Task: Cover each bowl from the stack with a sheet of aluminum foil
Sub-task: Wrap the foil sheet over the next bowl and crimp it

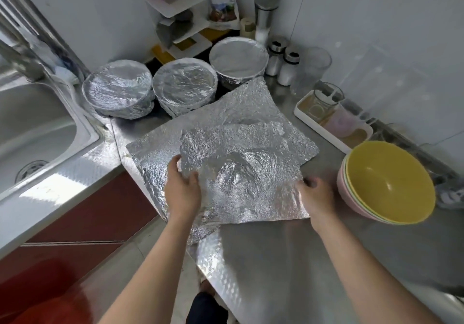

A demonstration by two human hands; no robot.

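Three foil-covered bowls (184, 85) sit well left of the stack (386, 183) of bare bowls left to do, while left hand (182, 190) and right hand (317, 195) each pinch the top foil sheet (241, 180) just left of it.

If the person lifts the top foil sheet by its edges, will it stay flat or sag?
Probably sags: the top foil sheet is thin, crumpled and dented. Likely light, so it may slip over the lower foil sheet. Left hand and right hand hold its edges.
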